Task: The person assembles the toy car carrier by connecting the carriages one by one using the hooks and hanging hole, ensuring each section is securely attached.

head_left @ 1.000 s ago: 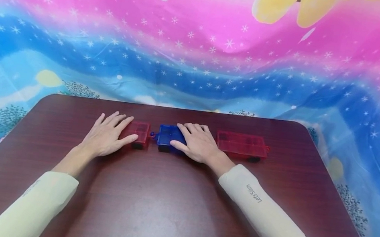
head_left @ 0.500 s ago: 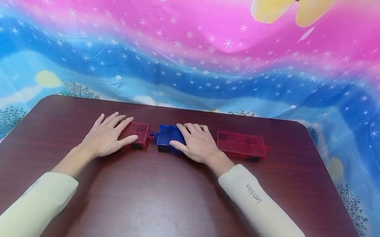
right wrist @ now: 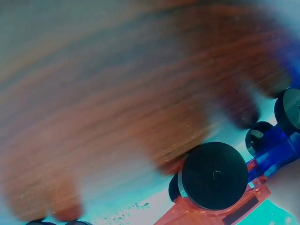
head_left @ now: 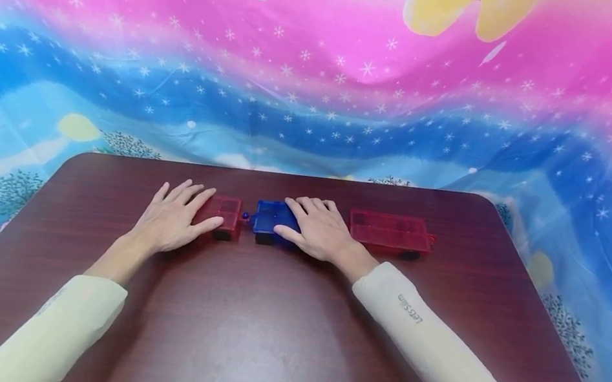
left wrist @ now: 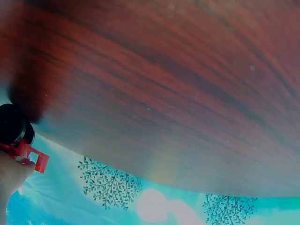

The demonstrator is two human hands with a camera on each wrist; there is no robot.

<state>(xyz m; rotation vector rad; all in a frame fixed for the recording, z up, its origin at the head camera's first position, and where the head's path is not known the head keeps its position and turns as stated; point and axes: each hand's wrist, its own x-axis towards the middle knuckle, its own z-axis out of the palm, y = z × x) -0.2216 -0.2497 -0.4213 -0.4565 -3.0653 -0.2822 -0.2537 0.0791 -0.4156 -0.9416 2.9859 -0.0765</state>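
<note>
Three see-through toy wagons with black wheels stand in a row on the table. My left hand [head_left: 170, 217] rests with spread fingers over the left end of a red wagon [head_left: 229, 210]; its thumb lies along the near side. In the left wrist view, a red loop [left wrist: 41, 162] shows beside a black wheel [left wrist: 13, 124]. My right hand [head_left: 318, 228] lies over the blue wagon [head_left: 267, 215], covering its right part. Right of that hand is another, longer red wagon [head_left: 388, 231]. In the right wrist view, blue and red parts meet beside a large wheel [right wrist: 214, 176].
The dark brown wooden table [head_left: 263, 328] has rounded far corners. A pink and blue patterned cloth [head_left: 320, 88] hangs behind and around it. A small dark blue coupling [head_left: 246, 216] sits between the left red wagon and the blue one.
</note>
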